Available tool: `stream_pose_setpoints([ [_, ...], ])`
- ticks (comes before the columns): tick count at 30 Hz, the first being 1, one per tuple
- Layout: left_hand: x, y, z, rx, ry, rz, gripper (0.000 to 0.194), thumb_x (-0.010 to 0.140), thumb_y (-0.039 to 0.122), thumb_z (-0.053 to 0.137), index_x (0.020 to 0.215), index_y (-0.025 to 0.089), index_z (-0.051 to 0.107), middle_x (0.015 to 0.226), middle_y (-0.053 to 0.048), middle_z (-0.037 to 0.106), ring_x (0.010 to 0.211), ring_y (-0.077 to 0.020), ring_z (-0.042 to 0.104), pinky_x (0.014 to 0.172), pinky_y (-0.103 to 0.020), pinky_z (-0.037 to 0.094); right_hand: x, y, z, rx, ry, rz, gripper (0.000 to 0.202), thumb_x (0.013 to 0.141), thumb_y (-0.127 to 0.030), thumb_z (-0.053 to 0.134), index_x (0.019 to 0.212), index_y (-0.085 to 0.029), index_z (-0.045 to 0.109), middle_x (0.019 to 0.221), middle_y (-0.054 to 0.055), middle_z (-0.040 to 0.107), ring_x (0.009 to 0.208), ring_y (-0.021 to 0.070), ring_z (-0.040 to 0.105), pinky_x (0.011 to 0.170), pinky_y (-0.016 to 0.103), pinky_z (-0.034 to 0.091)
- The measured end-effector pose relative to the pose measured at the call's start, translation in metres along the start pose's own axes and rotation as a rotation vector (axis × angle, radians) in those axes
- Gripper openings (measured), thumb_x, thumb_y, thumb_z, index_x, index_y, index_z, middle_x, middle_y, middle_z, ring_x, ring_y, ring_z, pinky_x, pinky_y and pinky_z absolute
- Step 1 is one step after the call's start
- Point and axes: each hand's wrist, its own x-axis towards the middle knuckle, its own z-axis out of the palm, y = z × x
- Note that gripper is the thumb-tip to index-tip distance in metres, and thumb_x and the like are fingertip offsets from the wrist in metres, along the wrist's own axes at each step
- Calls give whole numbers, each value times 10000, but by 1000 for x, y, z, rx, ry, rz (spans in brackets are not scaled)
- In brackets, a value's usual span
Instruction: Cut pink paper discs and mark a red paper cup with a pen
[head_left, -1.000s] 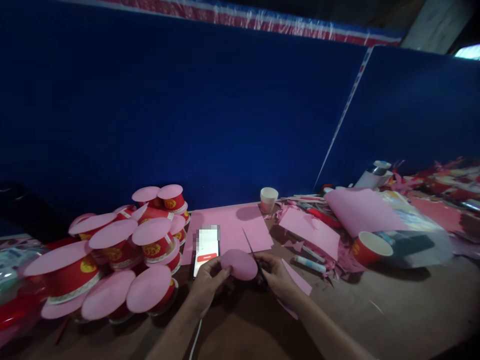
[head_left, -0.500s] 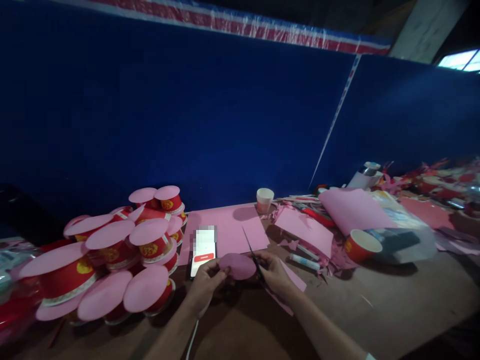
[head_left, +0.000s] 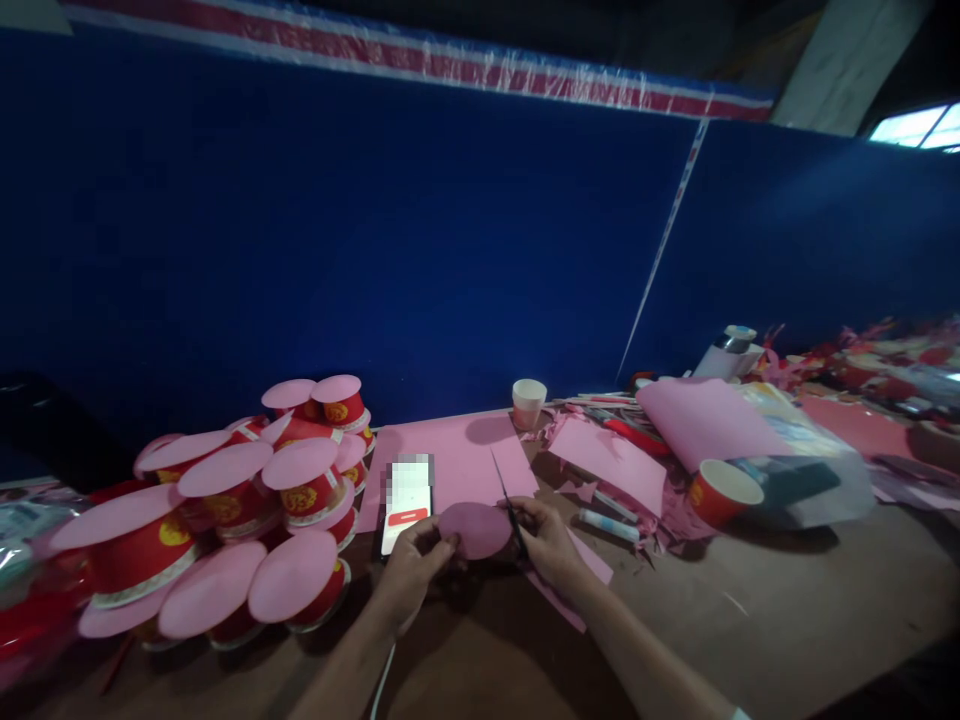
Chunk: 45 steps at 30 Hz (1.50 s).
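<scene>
My left hand pinches the left edge of a pink paper disc between thumb and fingers. Closed around the handles of dark scissors is my right hand; the blades point up and away, beside the disc's right edge. Whether the right fingertips also touch the disc I cannot tell. Under my right hand lies a cut piece of pink paper. A phone with a lit screen rests just beyond my left hand, on the edge of a large pink sheet.
Red paper cups with pink discs are stacked at the left. A pale cup stands near the blue wall. To the right are pink scraps, a marker, a red cup and a plastic bag.
The scissors' blades have tilted slightly to the right. Both hands keep almost the same place and hold; the camera view has shifted a little.
</scene>
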Motion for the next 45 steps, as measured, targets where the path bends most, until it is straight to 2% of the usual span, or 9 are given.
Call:
stream_pose_setpoints([
  [3,-1,1,1,34,-3,31,244,645,309,720,820,147,666,700,-14,651,586,-113,570,594,-236,467,2,-2,-1,-8,-1,-61,256,680,-277,687,905,-156,664,755,47,691,705,189,632,647,285,498],
  [7,-2,2,1,62,-18,37,249,623,311,731,800,147,670,692,-15,651,575,-114,565,587,-242,465,3,2,-3,-80,24,-123,246,709,-260,655,931,-155,661,815,61,695,767,201,633,666,284,495],
  [11,0,2,0,41,31,40,316,590,337,746,833,150,666,706,-12,659,540,-102,561,559,-234,458,3,7,-4,-117,2,-136,262,708,-240,647,953,-147,659,793,57,689,749,197,629,663,286,496],
  [16,0,4,3,1,112,32,361,556,365,762,809,134,649,661,-8,644,501,-95,565,523,-220,455,6,12,-6,-89,12,-114,323,706,-266,645,998,-130,632,644,7,631,603,145,581,540,234,449],
  [23,0,6,3,-11,134,52,292,610,354,735,760,121,644,655,-5,631,570,-95,566,558,-216,474,1,9,-6,20,-22,-87,353,715,-314,663,1015,-141,595,566,-44,521,491,81,465,455,189,357],
  [30,6,3,-2,-22,218,55,315,619,378,723,781,116,659,664,-6,636,591,-99,553,528,-200,463,-9,-1,0,40,-95,0,360,709,-346,682,1013,-166,613,613,-38,503,488,70,409,432,182,304],
  [45,10,-1,-7,-45,233,20,315,611,381,726,772,119,659,685,-19,644,601,-103,551,531,-203,463,-8,3,-2,-104,-145,-9,398,700,-359,687,1033,-145,650,693,14,575,605,117,475,511,205,364],
])
